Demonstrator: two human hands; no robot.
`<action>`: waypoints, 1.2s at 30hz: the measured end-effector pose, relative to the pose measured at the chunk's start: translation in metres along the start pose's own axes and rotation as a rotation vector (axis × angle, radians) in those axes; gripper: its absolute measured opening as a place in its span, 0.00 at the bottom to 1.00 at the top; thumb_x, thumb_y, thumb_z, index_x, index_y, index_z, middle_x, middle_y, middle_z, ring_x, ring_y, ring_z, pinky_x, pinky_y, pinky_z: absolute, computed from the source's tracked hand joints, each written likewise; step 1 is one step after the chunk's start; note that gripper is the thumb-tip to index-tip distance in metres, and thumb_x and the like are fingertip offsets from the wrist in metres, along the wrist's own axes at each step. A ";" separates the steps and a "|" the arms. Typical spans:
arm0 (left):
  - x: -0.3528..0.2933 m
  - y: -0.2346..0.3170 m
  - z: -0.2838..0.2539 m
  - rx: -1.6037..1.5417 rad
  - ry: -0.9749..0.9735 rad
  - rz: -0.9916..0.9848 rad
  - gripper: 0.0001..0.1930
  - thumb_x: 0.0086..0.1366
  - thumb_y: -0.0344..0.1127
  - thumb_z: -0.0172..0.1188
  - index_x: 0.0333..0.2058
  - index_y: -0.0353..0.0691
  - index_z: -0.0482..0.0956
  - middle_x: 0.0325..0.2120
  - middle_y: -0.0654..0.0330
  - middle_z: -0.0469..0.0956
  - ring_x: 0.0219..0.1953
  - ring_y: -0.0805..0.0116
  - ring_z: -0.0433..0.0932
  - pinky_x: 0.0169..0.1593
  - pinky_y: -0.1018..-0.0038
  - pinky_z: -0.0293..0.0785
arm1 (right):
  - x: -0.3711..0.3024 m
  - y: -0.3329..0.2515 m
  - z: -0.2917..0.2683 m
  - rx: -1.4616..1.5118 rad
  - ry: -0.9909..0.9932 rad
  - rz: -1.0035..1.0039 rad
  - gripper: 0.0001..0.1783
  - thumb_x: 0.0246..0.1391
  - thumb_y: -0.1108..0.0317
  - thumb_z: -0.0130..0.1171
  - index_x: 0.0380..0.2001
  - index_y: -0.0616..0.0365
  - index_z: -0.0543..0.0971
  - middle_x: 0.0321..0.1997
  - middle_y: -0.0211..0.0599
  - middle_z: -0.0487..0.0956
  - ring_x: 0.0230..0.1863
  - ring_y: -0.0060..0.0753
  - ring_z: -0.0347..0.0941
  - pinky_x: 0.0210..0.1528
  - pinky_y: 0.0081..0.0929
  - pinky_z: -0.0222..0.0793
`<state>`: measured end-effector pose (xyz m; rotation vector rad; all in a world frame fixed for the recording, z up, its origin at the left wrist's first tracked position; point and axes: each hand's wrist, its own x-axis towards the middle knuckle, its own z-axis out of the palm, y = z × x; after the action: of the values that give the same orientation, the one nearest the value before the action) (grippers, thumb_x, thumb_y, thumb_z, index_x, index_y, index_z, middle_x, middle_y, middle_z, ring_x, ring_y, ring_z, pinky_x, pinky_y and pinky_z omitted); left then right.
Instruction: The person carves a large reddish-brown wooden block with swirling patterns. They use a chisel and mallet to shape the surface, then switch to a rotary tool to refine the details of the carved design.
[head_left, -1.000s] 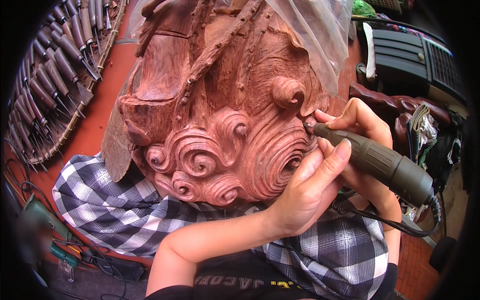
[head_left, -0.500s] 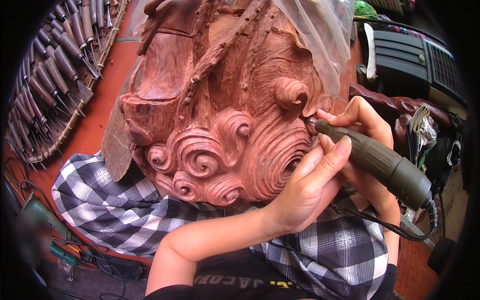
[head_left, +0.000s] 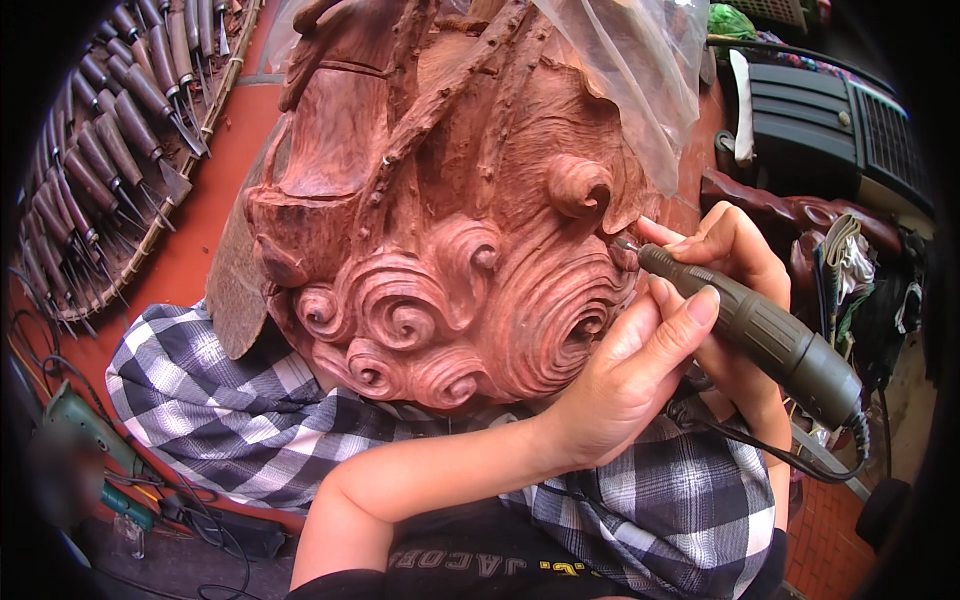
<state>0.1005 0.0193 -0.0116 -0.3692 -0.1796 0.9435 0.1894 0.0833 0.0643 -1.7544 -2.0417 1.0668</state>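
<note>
A large reddish wood carving [head_left: 440, 290] with scrolled, swirling curls lies in front of my lap. My right hand [head_left: 742, 255] is wrapped around the dark olive handpiece of a rotary tool [head_left: 775, 340], fingers near its nose. The slim bit meets the carving's right side, just below a raised curl [head_left: 580, 185]. Beneath the handpiece, my left hand [head_left: 630, 375] is closed against it, with thumb and forefinger along its front part. Some left fingers are hidden behind the palm. A cord runs from the tool's rear end.
Many wooden-handled chisels [head_left: 110, 150] lie in a woven tray at the far left. Clear plastic sheeting [head_left: 640, 80] drapes over the carving's back right. A green power tool [head_left: 90, 425] and cables lie at lower left. A dark ridged case [head_left: 800, 120] stands at the right.
Both hands and the rotary tool have shifted very slightly to the right. The bit stays at nearly the same spot on the carving.
</note>
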 end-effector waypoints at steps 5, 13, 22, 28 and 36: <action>-0.003 0.001 -0.001 -0.021 0.006 -0.004 0.22 0.79 0.44 0.43 0.63 0.35 0.60 0.59 0.56 0.67 0.65 0.66 0.64 0.70 0.64 0.56 | 0.000 0.010 0.001 -0.020 0.008 -0.062 0.13 0.49 0.77 0.68 0.30 0.65 0.71 0.30 0.35 0.69 0.33 0.24 0.72 0.60 0.47 0.75; -0.008 -0.002 -0.004 -0.001 -0.020 -0.001 0.23 0.79 0.44 0.43 0.63 0.34 0.60 0.59 0.55 0.67 0.64 0.66 0.65 0.70 0.64 0.57 | 0.002 0.010 0.001 -0.086 -0.013 -0.148 0.13 0.41 0.79 0.66 0.26 0.68 0.70 0.25 0.42 0.69 0.27 0.33 0.71 0.50 0.41 0.83; -0.009 -0.003 0.004 0.006 0.019 0.016 0.23 0.79 0.44 0.43 0.63 0.33 0.60 0.59 0.55 0.67 0.64 0.66 0.65 0.69 0.64 0.57 | -0.002 0.010 0.003 -0.057 0.031 -0.153 0.12 0.42 0.80 0.65 0.26 0.68 0.71 0.25 0.41 0.68 0.27 0.32 0.71 0.49 0.42 0.83; -0.010 -0.003 -0.002 -0.028 -0.001 0.013 0.23 0.79 0.43 0.42 0.63 0.33 0.60 0.59 0.55 0.67 0.64 0.67 0.65 0.69 0.64 0.57 | -0.003 0.008 0.004 -0.091 0.015 -0.127 0.13 0.41 0.78 0.67 0.26 0.68 0.71 0.25 0.41 0.70 0.27 0.33 0.72 0.50 0.42 0.83; -0.020 -0.018 0.003 0.145 -0.016 -0.147 0.12 0.76 0.43 0.53 0.39 0.42 0.67 0.40 0.67 0.69 0.46 0.81 0.66 0.53 0.78 0.65 | -0.029 0.007 -0.013 -0.131 0.096 -0.411 0.17 0.46 0.71 0.72 0.26 0.66 0.72 0.24 0.40 0.67 0.25 0.28 0.66 0.51 0.67 0.78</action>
<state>0.1020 -0.0059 -0.0020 -0.2119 -0.1496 0.8096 0.2093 0.0608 0.0765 -1.3203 -2.3158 0.7252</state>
